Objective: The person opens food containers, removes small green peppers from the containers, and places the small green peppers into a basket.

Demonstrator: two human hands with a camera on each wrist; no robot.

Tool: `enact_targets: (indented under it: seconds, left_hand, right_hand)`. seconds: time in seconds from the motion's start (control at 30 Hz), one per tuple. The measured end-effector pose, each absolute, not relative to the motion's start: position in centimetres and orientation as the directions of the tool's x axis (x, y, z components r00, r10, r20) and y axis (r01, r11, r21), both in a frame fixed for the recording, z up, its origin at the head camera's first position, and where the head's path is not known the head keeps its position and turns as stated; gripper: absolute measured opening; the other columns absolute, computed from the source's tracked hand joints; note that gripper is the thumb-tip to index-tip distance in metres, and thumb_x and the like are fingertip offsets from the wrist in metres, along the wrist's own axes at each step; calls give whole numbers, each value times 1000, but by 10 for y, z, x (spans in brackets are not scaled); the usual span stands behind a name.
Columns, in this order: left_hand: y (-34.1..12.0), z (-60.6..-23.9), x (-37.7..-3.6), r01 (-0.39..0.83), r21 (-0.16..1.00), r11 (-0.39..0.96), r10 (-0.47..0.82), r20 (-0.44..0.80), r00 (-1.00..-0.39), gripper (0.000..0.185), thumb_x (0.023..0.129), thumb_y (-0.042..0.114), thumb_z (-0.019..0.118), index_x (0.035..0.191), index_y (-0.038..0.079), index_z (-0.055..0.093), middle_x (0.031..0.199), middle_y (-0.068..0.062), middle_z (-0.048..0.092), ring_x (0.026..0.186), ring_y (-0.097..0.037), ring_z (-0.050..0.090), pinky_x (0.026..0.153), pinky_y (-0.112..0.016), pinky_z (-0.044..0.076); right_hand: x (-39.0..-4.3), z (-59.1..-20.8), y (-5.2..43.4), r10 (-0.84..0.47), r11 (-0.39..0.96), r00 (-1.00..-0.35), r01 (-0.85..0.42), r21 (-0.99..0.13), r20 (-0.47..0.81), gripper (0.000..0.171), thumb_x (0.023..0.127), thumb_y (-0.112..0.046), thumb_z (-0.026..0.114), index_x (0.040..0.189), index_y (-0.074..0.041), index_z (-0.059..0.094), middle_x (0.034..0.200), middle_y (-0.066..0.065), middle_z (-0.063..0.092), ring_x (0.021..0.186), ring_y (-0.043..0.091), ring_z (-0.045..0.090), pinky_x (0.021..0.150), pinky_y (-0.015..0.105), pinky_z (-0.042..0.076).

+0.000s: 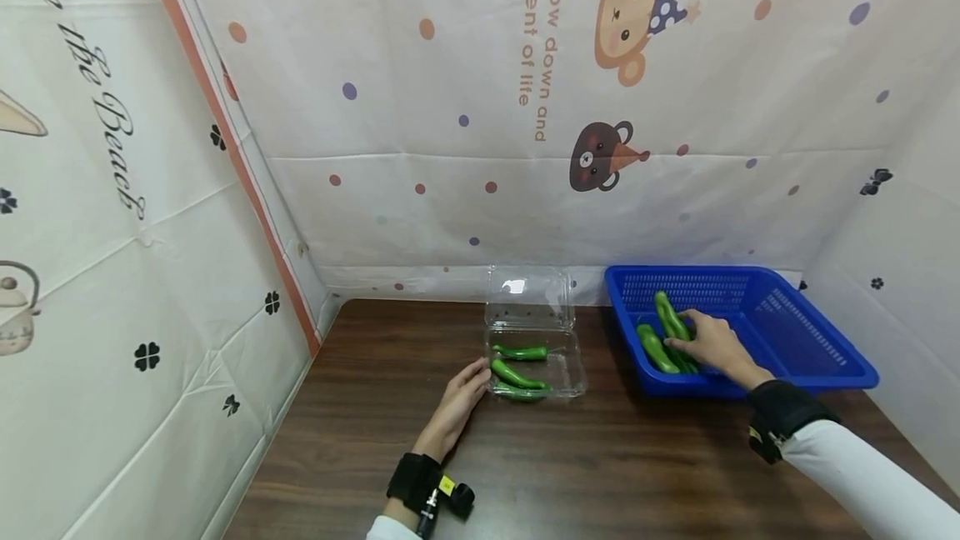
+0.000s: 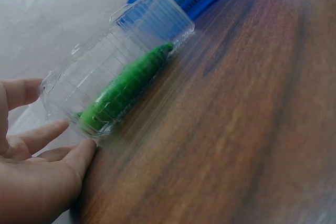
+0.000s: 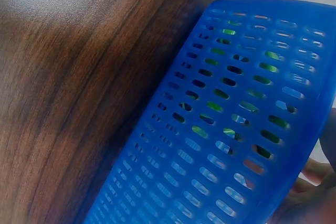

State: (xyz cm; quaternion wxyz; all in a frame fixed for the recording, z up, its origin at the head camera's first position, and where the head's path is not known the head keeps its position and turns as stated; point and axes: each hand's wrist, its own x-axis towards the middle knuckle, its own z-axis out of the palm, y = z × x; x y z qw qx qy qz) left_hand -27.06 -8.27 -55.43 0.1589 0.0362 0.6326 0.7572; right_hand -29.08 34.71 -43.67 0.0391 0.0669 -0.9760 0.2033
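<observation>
A clear plastic clamshell box (image 1: 577, 373) stands open on the brown table, its lid (image 1: 528, 294) tipped back. Three green peppers lie in it; one pepper (image 1: 520, 352) is nearest the hinge. My left hand (image 1: 474, 377) rests with straight fingers against the box's left edge. In the left wrist view the fingertips (image 2: 86, 150) touch the box (image 2: 131, 40), which shows a pepper (image 2: 126, 90) inside. My right hand (image 1: 684, 332) reaches into the blue basket (image 1: 795, 332) and curls its fingers round a green pepper (image 1: 670, 315). Another pepper (image 1: 654, 348) lies beside it.
Printed cloth walls close in the table at the left, back and right. The basket wall (image 3: 220, 145) fills the right wrist view, with green showing through its holes. Bare wood table (image 1: 600, 457) stretches in front of the box and basket.
</observation>
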Motion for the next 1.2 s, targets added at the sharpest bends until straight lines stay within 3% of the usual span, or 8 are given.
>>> enact_targets:
  seconds: [0.27,0.47,0.93,1.2]
  left_hand:
    - [-83,-554,-272,-194,968,-161,272,-145,-951,63,108,29,52,161,2,28,169,-19,24,156,-37,24,130,-51,26]
    - [-82,-556,-271,-195,968,-157,282,-145,-948,65,108,31,53,161,3,28,169,-20,23,156,-38,24,130,-51,26]
    - [-82,-555,-271,-192,967,-169,283,-139,-949,69,106,34,57,160,1,29,169,-21,23,156,-38,23,130,-51,25]
    - [-82,-555,-272,-202,965,-168,271,-151,-951,65,107,31,54,160,2,30,168,-20,24,156,-38,24,130,-50,26]
  right_hand:
    - [-291,-441,347,-127,901,-983,-171,-399,135,61,93,-15,74,134,20,47,95,34,66,68,28,66,53,38,55]
    - [-290,-445,347,-129,913,-986,-161,-376,108,56,91,-17,76,132,15,53,105,38,67,82,41,70,62,51,58]
    - [-292,-448,349,-113,922,-992,-129,-366,63,52,92,-18,74,125,19,55,96,32,68,74,29,65,59,41,55]
    - [-290,-448,350,-155,919,-987,-159,-360,41,39,92,-13,73,114,18,63,98,35,70,86,44,70,68,53,60]
